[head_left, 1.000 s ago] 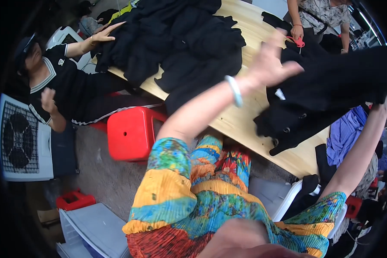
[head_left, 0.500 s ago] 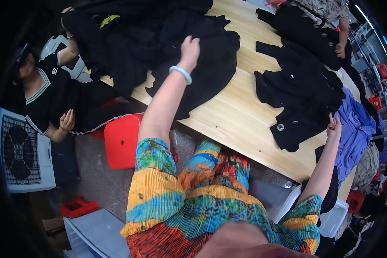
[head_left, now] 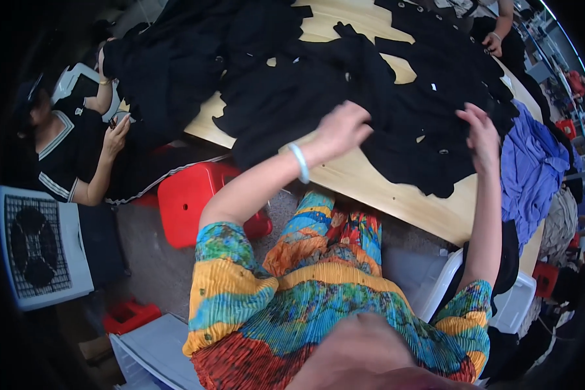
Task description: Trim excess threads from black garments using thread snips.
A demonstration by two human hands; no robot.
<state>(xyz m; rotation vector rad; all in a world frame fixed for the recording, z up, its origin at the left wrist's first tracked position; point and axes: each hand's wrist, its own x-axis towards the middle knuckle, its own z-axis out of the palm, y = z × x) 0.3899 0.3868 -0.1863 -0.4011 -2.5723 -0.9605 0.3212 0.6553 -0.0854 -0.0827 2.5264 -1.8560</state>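
At the far left a seated person [head_left: 71, 149] leans beside a red stool [head_left: 198, 198]. The left hand [head_left: 344, 130], a pale bangle [head_left: 299, 162] on its wrist, is closed on a black garment [head_left: 403, 130] spread over the wooden tabletop [head_left: 383, 195]. The right hand [head_left: 481, 133] pinches the same garment's right edge. Farther right lies blue cloth [head_left: 530, 169].

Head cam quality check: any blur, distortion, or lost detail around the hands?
Head view: strong fisheye, the wooden table edge bows and the corners vignette to black; left hand is motion-smeared, right hand a little sharper; black garments read as a near-flat dark mass with few folds visible; lighting even, no glare.
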